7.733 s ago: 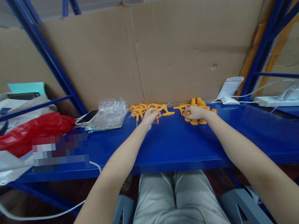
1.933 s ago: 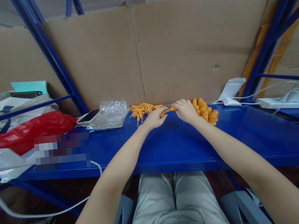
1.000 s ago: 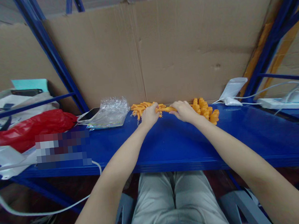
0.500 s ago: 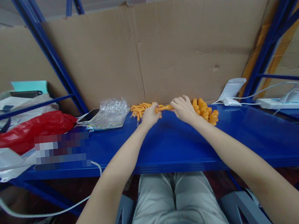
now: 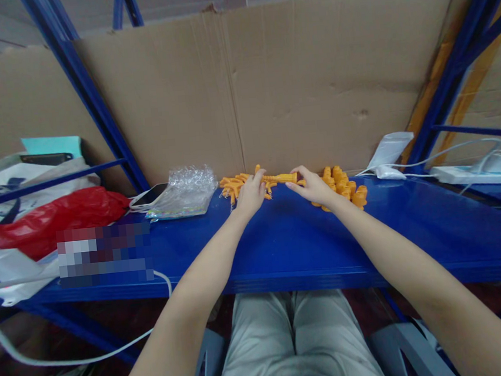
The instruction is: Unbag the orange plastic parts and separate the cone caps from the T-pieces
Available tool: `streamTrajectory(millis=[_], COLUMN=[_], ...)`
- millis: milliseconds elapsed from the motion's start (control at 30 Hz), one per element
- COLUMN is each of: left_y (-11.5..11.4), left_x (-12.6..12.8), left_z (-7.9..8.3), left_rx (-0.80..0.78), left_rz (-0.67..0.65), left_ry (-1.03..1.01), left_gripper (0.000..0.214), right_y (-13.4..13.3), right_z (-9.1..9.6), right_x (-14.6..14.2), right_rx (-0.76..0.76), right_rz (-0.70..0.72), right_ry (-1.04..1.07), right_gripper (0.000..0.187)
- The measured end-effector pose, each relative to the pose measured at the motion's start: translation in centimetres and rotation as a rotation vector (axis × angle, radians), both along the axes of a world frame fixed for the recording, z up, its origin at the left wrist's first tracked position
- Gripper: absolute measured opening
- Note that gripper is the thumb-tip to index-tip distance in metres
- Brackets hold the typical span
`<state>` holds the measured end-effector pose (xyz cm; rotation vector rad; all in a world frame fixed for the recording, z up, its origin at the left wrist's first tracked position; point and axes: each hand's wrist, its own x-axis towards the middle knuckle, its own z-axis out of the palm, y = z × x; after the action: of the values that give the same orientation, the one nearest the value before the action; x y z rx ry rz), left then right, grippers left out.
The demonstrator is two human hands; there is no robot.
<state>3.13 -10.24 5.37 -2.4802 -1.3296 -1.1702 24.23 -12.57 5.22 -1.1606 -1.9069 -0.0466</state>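
A slim orange plastic piece (image 5: 282,178), stick-like with a thicker right end, stretches level between my two hands just above the table. My left hand (image 5: 252,195) is closed around its left part, which the fingers partly hide. At the thicker end, the thumb and index finger of my right hand (image 5: 315,187) sit on either side in a loose pinch. Left of my left hand lies a heap of orange branching pieces with small metal chains (image 5: 231,187). Beside and partly behind my right hand is a cluster of chunky, ridged orange pieces (image 5: 345,186).
The blue metal table (image 5: 278,250) backs onto a tall cardboard sheet (image 5: 302,82). To the left are a clear plastic packet (image 5: 184,194), a phone (image 5: 151,194) and a red bag (image 5: 67,214). A white power strip (image 5: 479,173) and cables lie at the right.
My right hand has shifted slightly right and its fingers have loosened, so more of the orange piece shows. My left hand stays nearly in place, its fingers slightly repositioned.
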Motion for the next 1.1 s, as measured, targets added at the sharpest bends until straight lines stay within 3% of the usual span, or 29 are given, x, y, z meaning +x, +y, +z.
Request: streamTrajectory(millis=[167,367,667,900,1100], left_y=[0.7,0.6,0.9,1.3,1.3], left_x=[-0.4,-0.4,-0.3,-0.6,-0.6], left_z=[-0.2,-0.1,-0.1,-0.1,0.0], left_rx=[-0.022,-0.052,-0.103,-0.336,-0.489], left_rz=[0.012,0.012,-0.006,0.013,-0.069], left_ry=[-0.027,-0.015,-0.011,-0.022,-0.124], left_gripper=[0.039,0.039,0.037,0.035,0.034], right_y=[1.1,1.7,0.5,-0.7,-1.5], right_z=[-0.4,-0.6,0.1,0.9,1.3], right_x=[0.0,-0.1,0.3,0.4,0.2], right_rx=[-0.194,-0.224,-0.043,0.130,0.237], right_rz=[0.220,0.254,0.090,-0.014,-0.113], right_ry=[0.291,0.341,-0.006,-0.397,-0.574], right_gripper=[0.035,0.035,0.022,0.021,0.023])
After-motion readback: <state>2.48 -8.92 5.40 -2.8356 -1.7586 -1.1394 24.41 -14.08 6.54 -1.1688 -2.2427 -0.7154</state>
